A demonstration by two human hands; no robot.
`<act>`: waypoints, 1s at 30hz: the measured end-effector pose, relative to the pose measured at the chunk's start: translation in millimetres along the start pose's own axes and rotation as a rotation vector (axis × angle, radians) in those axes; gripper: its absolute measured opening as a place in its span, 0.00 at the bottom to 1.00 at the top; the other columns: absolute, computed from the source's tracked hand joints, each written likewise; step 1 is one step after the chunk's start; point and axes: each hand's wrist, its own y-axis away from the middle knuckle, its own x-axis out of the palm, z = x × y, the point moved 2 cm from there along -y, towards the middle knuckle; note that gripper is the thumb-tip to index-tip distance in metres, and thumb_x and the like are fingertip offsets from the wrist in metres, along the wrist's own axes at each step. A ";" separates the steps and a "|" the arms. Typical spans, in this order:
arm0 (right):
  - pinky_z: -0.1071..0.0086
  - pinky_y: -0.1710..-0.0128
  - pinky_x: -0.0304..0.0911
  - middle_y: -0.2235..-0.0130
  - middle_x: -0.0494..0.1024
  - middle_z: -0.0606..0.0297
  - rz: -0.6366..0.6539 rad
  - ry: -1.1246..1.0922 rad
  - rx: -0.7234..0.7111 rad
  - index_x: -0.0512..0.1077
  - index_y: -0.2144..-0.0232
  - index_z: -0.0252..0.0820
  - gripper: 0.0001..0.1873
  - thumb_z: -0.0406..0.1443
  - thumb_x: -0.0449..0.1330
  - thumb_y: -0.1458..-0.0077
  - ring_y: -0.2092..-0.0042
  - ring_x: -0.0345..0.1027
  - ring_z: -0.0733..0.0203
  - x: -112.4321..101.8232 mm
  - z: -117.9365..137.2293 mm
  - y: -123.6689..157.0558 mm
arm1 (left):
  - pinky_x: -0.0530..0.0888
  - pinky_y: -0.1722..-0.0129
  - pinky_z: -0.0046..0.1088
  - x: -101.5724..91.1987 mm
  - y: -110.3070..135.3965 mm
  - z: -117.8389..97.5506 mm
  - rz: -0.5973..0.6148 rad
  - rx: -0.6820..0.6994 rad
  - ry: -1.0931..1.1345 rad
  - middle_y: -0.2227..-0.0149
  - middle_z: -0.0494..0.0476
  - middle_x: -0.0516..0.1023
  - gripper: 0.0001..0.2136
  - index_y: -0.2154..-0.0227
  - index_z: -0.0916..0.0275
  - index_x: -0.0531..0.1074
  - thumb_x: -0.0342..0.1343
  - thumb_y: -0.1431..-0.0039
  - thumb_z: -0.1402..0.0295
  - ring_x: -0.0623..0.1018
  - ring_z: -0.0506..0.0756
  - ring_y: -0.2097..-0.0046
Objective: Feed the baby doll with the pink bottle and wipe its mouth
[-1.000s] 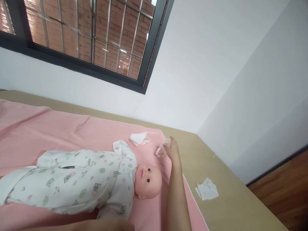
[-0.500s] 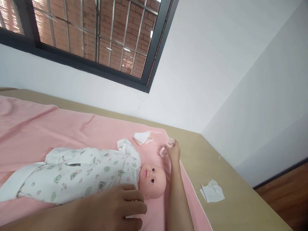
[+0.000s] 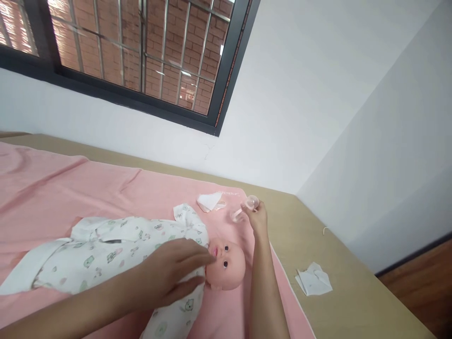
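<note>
A baby doll in a white printed suit lies face up on a pink blanket. My left hand reaches over the doll's chest beside its chin, fingers stretched out and holding nothing. Beyond the doll's head, my right hand is closed on a small clear plastic piece with a rounded end. At its fingertips shows another clear, pale part; whether the two are joined I cannot tell. A white-and-clear packet rests on the blanket left of that hand.
A folded white tissue lies on the wooden surface to the right of the blanket. White walls close off the back and right. Above the surface is a dark-framed window with metal bars.
My left hand has moved up and its fingers have straightened over the doll's chest. My right hand has shifted slightly right and up, and the clear parts have turned.
</note>
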 end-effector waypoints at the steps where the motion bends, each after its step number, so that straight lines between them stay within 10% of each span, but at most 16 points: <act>1: 0.61 0.53 0.65 0.57 0.76 0.60 0.049 -0.087 -0.021 0.69 0.60 0.42 0.27 0.44 0.68 0.63 0.56 0.71 0.55 1.4 11.3 3.8 | 0.73 0.54 0.32 -1.5 0.4 4.8 -0.043 -0.077 -0.018 0.52 0.56 0.76 0.16 0.45 0.56 0.61 0.48 0.35 0.71 0.77 0.56 0.53; 13: 0.62 0.48 0.67 0.51 0.74 0.64 0.627 -0.378 -0.198 0.65 0.54 0.48 0.28 0.37 0.70 0.57 0.49 0.70 0.59 35.1 130.6 110.9 | 0.68 0.46 0.43 -28.8 -6.3 31.7 -0.257 -0.521 -0.076 0.45 0.59 0.70 0.20 0.45 0.57 0.60 0.53 0.39 0.61 0.69 0.61 0.44; 24: 0.64 0.53 0.69 0.52 0.73 0.64 0.619 -0.215 -0.255 0.64 0.53 0.49 0.30 0.34 0.70 0.60 0.52 0.70 0.58 57.6 135.6 148.6 | 0.74 0.53 0.42 -14.5 -0.2 36.2 -0.305 -0.721 0.102 0.48 0.63 0.71 0.39 0.37 0.61 0.50 0.51 0.55 0.76 0.73 0.64 0.46; 30: 0.63 0.52 0.67 0.48 0.72 0.64 0.645 -0.097 -0.307 0.64 0.50 0.50 0.32 0.34 0.69 0.58 0.50 0.69 0.57 55.6 136.7 149.5 | 0.66 0.45 0.44 -16.3 -3.3 39.9 -0.234 -0.561 -0.047 0.47 0.60 0.71 0.31 0.44 0.60 0.60 0.52 0.56 0.79 0.71 0.61 0.46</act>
